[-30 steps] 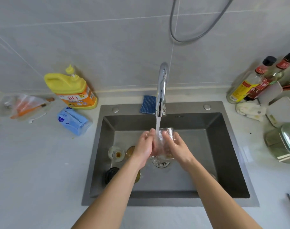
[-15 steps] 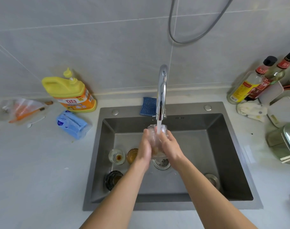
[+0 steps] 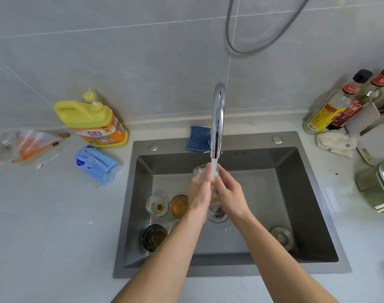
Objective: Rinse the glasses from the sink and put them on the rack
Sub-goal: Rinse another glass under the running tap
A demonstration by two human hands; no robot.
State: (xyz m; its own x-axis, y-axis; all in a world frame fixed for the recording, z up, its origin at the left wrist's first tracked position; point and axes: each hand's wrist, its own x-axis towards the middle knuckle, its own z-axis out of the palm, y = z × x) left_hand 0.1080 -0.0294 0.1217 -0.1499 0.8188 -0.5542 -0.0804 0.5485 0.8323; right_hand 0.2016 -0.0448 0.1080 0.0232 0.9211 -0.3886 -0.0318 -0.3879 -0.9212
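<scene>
Left hand (image 3: pixel 200 189) and right hand (image 3: pixel 229 192), close together, both grip a clear glass (image 3: pixel 201 171) under the running faucet (image 3: pixel 218 119), above the sink (image 3: pixel 313 193); three glasses (image 3: pixel 179 205) stand on the basin floor at left.

Sink (image 3: pixel 307 193) dark grey, matt; faucet (image 3: pixel 218 119) bright chrome. Counter (image 3: pixel 44 215) and wall tiles (image 3: pixel 143 62) pale grey. Detergent bottle (image 3: pixel 92 119) yellow with an orange label; pack (image 3: pixel 95 164) beside it light blue. Cloth (image 3: pixel 198 138) on the sink rim blue with fine pale stripes. Held glass (image 3: pixel 199 171) clear. Within the sink: amber glass (image 3: pixel 179 205), clear glass (image 3: pixel 157 205) with brown dregs, dark ribbed glass (image 3: pixel 152 237).
</scene>
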